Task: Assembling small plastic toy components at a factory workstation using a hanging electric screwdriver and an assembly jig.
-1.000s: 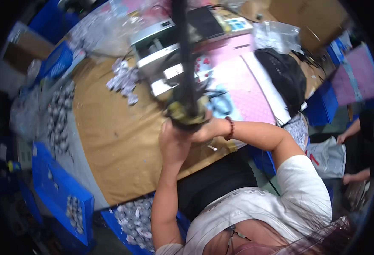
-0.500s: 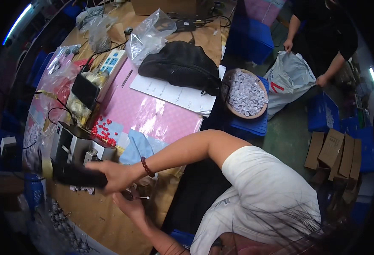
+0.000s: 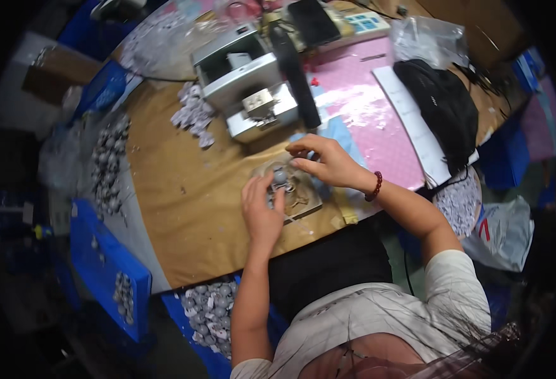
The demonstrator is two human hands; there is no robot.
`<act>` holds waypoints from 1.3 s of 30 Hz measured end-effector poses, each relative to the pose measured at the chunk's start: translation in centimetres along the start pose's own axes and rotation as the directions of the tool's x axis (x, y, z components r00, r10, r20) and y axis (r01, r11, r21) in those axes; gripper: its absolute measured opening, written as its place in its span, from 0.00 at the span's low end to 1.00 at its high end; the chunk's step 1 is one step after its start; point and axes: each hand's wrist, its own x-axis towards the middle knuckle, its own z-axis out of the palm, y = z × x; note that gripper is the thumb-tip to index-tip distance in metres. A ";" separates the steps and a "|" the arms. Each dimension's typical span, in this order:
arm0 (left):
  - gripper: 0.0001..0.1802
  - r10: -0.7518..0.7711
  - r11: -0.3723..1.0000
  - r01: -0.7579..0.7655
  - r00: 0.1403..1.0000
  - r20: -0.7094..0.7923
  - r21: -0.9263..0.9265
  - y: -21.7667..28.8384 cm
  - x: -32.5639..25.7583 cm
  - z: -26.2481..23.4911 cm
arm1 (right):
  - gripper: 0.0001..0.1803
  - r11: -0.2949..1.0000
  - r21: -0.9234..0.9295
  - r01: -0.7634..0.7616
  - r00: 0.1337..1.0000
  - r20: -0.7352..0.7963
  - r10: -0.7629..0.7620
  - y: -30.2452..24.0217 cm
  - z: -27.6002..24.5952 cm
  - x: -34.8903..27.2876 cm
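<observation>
1. Grey ball (image 3: pixel 280 177) is over the small board (image 3: pixel 313 202) on the brown table (image 3: pixel 189 221), betw. both hands.
2. L hand (image 3: pixel 262 218): thumb + fingers bent beside ball; firm hold? Can't tell.
3. R hand (image 3: pixel 338 164) now off the black bar (image 3: pixel 294 76); fingers curled near ball, contents unclear.
4. So both hands are at the ball.

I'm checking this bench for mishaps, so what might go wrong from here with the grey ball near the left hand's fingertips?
The grey ball is small and round, so it might slip and roll across the brown-covered table.

If it rolled off the near edge, it could drop into the blue bin and get lost among the similar grey balls.
</observation>
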 end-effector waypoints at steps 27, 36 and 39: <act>0.23 -0.167 0.936 0.116 0.978 -0.128 -0.331 1.7 -5.4 -4.5 | 0.26 0.776 0.595 -0.208 0.944 -0.086 0.318 5.6 3.2 0.2; 0.33 -0.636 0.747 0.661 0.678 -0.368 -0.074 -2.9 -30.4 -24.9 | 0.29 0.674 0.688 -0.268 0.933 0.011 0.360 8.2 2.4 0.8; 0.39 -0.838 0.518 0.851 0.484 -0.251 -0.086 -4.3 -38.7 -28.2 | 0.28 0.670 0.688 -0.278 0.931 0.022 0.364 9.2 2.2 0.8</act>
